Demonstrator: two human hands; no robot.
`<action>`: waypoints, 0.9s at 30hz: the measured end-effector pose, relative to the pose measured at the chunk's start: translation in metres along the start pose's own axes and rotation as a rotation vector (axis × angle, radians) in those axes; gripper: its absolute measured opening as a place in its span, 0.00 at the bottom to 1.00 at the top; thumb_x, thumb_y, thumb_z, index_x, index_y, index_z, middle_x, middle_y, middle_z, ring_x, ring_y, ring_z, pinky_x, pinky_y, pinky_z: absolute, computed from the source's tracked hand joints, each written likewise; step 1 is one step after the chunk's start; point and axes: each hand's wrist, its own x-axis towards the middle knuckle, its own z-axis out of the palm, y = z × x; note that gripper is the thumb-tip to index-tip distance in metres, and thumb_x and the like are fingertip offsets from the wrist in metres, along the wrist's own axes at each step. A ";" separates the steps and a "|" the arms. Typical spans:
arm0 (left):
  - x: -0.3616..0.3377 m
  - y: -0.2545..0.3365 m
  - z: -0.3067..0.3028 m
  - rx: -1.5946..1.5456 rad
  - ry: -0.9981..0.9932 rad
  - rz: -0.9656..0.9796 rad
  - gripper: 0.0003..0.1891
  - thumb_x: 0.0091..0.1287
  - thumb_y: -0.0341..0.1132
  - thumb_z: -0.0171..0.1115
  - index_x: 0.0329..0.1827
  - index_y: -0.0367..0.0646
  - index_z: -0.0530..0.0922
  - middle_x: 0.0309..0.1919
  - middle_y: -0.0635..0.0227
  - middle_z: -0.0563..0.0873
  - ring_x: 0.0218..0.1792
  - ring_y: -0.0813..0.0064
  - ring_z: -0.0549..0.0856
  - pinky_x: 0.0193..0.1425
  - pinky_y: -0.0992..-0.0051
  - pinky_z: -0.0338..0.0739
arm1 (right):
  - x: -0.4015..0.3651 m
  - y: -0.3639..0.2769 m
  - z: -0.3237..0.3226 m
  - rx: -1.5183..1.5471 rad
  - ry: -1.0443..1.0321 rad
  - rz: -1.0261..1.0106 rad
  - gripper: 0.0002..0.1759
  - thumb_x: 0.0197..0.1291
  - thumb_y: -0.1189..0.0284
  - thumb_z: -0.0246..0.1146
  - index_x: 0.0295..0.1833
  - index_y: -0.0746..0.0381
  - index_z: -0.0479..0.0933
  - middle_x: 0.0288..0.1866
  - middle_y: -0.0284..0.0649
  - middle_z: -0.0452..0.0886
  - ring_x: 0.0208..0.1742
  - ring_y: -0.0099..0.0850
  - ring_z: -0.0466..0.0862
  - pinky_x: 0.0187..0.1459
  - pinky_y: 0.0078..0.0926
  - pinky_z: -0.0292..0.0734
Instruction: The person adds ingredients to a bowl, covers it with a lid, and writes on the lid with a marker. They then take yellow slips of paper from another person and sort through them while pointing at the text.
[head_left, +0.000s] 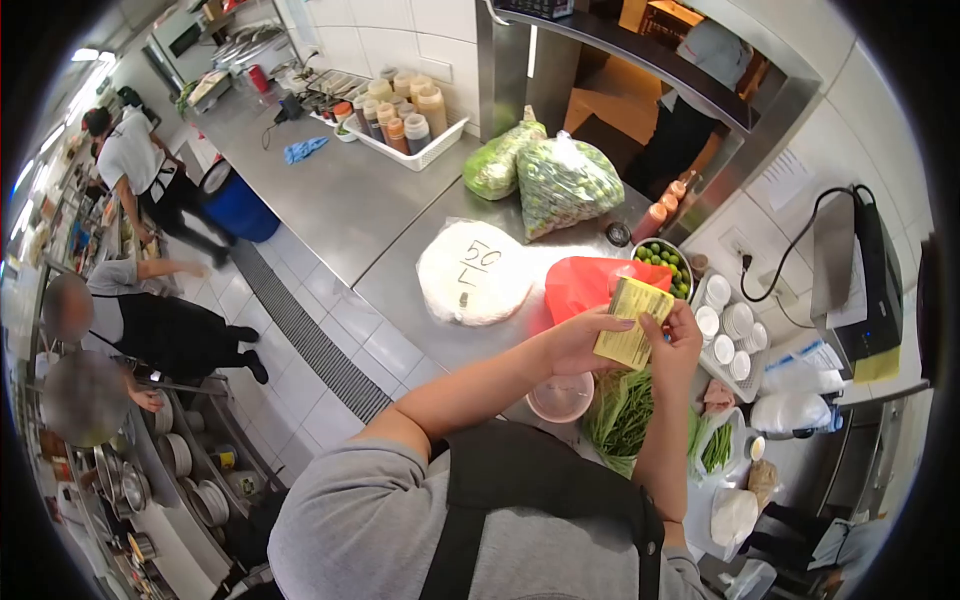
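Note:
A yellow slip of paper [632, 325] with small dark writing is held up between my two hands. My left hand [583, 342] pinches its left edge, thumb on top. My right hand [680, 340] grips its right side with bent fingers. Behind the slip lies a red plastic bag [575, 283], and a bowl of small green limes [655, 252] stands beyond it. Under my forearms are a round clear plastic tub [560, 398] and a bag of green beans [625, 415]. To the left rests a white bag marked "50 L" [473, 272].
Bags of cut green vegetables [565, 180] sit at the back of the steel counter. A white basket [410, 150] holds sauce bottles. White lidded cups [735, 325] stand in a tray at right, near a black printer [870, 290]. Other people [150, 170] are at left.

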 end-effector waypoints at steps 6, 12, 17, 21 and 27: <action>-0.005 -0.012 -0.013 0.170 0.044 -0.086 0.21 0.69 0.23 0.60 0.65 0.38 0.73 0.55 0.55 0.84 0.56 0.56 0.85 0.63 0.54 0.81 | -0.004 -0.003 0.002 0.381 -0.085 0.259 0.11 0.60 0.84 0.68 0.47 0.64 0.78 0.43 0.35 0.87 0.41 0.20 0.84 0.44 0.19 0.78; -0.014 -0.010 -0.014 0.275 -0.140 -0.239 0.20 0.68 0.24 0.61 0.63 0.38 0.75 0.50 0.58 0.84 0.54 0.63 0.86 0.50 0.63 0.87 | 0.009 -0.014 -0.018 0.409 -0.370 -0.049 0.25 0.56 0.76 0.73 0.58 0.65 0.74 0.56 0.43 0.83 0.56 0.31 0.83 0.56 0.29 0.80; -0.021 -0.014 0.013 0.224 -0.305 -0.285 0.18 0.69 0.23 0.60 0.62 0.34 0.75 0.51 0.54 0.85 0.53 0.63 0.86 0.45 0.69 0.89 | -0.003 -0.039 -0.007 0.887 -0.736 0.044 0.40 0.48 0.72 0.78 0.66 0.65 0.69 0.67 0.66 0.72 0.67 0.52 0.78 0.65 0.45 0.76; -0.023 -0.010 0.019 0.204 -0.290 -0.196 0.20 0.69 0.24 0.61 0.64 0.35 0.75 0.52 0.55 0.85 0.52 0.63 0.87 0.44 0.69 0.89 | 0.022 -0.025 0.004 0.794 -1.048 -0.153 0.33 0.49 0.73 0.76 0.61 0.65 0.72 0.63 0.63 0.74 0.64 0.55 0.80 0.64 0.48 0.76; -0.041 0.013 0.021 0.424 -0.275 -0.108 0.19 0.68 0.26 0.65 0.61 0.37 0.76 0.51 0.59 0.85 0.54 0.66 0.86 0.42 0.72 0.88 | 0.030 -0.053 0.028 0.705 -1.076 -0.206 0.23 0.48 0.72 0.77 0.49 0.66 0.79 0.51 0.49 0.76 0.58 0.50 0.83 0.68 0.50 0.72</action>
